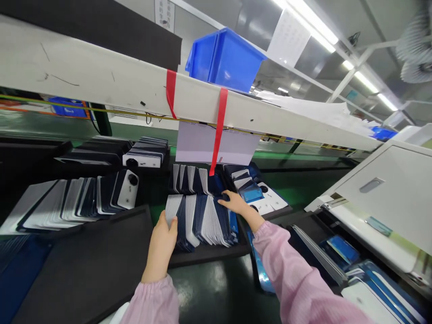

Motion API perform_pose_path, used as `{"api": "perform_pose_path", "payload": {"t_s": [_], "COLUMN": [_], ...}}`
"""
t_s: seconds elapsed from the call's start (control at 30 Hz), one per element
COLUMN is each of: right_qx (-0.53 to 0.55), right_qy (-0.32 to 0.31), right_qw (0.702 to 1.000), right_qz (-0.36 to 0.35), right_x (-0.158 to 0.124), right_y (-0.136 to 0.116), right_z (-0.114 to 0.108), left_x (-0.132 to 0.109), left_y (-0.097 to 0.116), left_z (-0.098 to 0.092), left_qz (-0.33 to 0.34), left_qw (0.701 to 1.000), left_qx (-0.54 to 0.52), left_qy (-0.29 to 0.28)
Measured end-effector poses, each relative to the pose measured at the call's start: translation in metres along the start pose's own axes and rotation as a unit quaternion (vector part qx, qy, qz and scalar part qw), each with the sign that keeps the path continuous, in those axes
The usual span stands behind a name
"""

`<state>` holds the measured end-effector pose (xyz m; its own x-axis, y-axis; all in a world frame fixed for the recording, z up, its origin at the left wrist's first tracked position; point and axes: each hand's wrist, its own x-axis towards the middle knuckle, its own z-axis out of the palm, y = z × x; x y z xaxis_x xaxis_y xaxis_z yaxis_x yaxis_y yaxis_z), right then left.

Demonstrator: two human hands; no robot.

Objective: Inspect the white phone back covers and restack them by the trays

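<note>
A tight row of phone back covers [207,220], in alternating white and dark blue groups, stands on edge in a black foam tray [209,257]. My left hand [160,245] is closed around the row's left end, thumb on the near side. At the far right corner of the same row, my right hand [235,202] has thumb and fingertips closed on the top edge of dark covers; exactly how many is hidden. Behind it stands a second row of white and dark covers [191,179]. Blue-filmed pieces [232,220] sit at the right end.
More covers fan out on the left [77,198], beside a black foam board [91,265]. White covers with camera holes [273,200] lie to the right. Overhead runs a white shelf beam [135,85] with red straps [220,126] and a blue bin [232,58]. A white machine [378,189] stands right.
</note>
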<state>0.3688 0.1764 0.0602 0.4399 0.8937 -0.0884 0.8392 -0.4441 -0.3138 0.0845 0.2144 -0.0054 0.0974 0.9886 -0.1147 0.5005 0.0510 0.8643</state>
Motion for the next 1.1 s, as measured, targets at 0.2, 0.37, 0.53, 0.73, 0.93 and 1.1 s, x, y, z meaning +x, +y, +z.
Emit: {"api": "perform_pose_path", "payload": {"t_s": [0.2,0.37,0.53,0.73,0.93,1.1], "right_qx": [0.013,0.029,0.047,0.042,0.03,0.059], "right_qy": [0.029,0.038,0.023,0.057,0.08,0.033], "right_qw": [0.999,0.998,0.998,0.996,0.992,0.991], "right_qz": [0.02,0.044,0.039,0.059,0.091,0.117], "right_x": [-0.006,-0.031,-0.056,-0.057,-0.071,-0.059], "right_y": [0.009,0.021,0.036,0.028,0.003,-0.001], "right_z": [0.019,0.027,0.043,0.044,0.044,0.042], "left_x": [0.011,0.022,0.026,0.03,0.032,0.02], "left_y": [-0.012,-0.02,-0.025,-0.019,0.008,0.019], "left_z": [0.002,0.002,0.002,-0.01,0.013,0.057], "left_qz": [-0.022,-0.038,-0.034,-0.033,-0.046,-0.048], "left_qw": [0.998,0.998,0.999,0.999,0.997,0.999], "left_qx": [-0.055,-0.057,-0.034,0.018,0.057,0.004], "left_qy": [-0.006,-0.017,-0.009,0.006,-0.008,-0.021]}}
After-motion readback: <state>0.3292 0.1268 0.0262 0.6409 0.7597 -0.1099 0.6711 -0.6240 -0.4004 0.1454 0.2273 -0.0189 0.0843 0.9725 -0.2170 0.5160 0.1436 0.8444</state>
